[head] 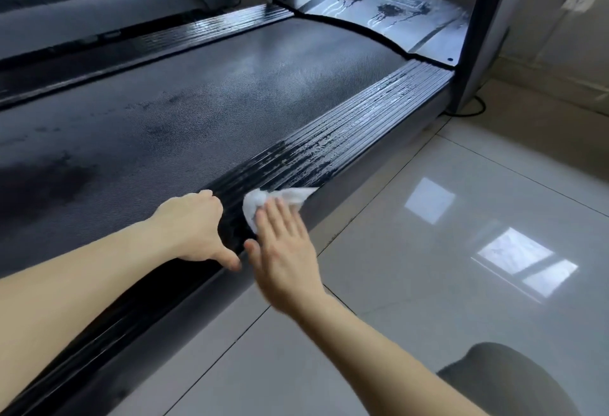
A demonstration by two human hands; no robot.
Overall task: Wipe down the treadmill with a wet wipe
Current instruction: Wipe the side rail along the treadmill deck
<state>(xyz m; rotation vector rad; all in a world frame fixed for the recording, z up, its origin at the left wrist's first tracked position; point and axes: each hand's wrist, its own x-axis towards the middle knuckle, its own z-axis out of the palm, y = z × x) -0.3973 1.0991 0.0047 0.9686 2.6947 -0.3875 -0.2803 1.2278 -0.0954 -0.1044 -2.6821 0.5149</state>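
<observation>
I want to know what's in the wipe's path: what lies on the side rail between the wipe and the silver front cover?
In the head view, nothing: only bare ribbed side rail, streaked wet, runs from the wipe to the front cover.

Seen only as two arms, from the frame edge down to the fingertips. Bare along the whole visible length of the left forearm (82, 283) and the right forearm (379, 343). Bare too at the left hand (194, 227) and the right hand (283, 250), smooth-backed and slim-fingered. Lower right: possibly a knee (507, 379) in dark grey cloth, rounded and blurred, too indistinct to call.
</observation>
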